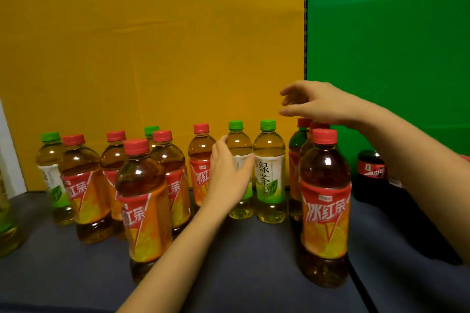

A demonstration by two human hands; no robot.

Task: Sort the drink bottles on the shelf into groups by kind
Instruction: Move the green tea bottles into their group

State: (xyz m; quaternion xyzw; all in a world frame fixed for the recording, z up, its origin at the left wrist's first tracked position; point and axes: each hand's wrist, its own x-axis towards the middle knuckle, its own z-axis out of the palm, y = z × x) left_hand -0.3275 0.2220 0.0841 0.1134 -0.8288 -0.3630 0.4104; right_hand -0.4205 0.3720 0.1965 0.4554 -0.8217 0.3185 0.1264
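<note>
Two green-capped bottles stand side by side mid-shelf, and the left hand (pixel 229 173) wraps its fingers round the label of the nearer one, the held green tea bottle (pixel 240 141), which touches its twin green tea bottle (pixel 269 173). The right hand (pixel 312 101) hangs loosely curled and holds nothing, just over the red caps of the iced tea bottles (pixel 324 198) at the right; whether it touches a cap is unclear.

All look full, so probably weighty, with thin walls that give under a squeeze and glossy label film that may slip. The labelled waist looks the surest hold. They are tall and closely packed on the dark shelf (pixel 254 262), so a straight lift seems safer than sliding.
</note>
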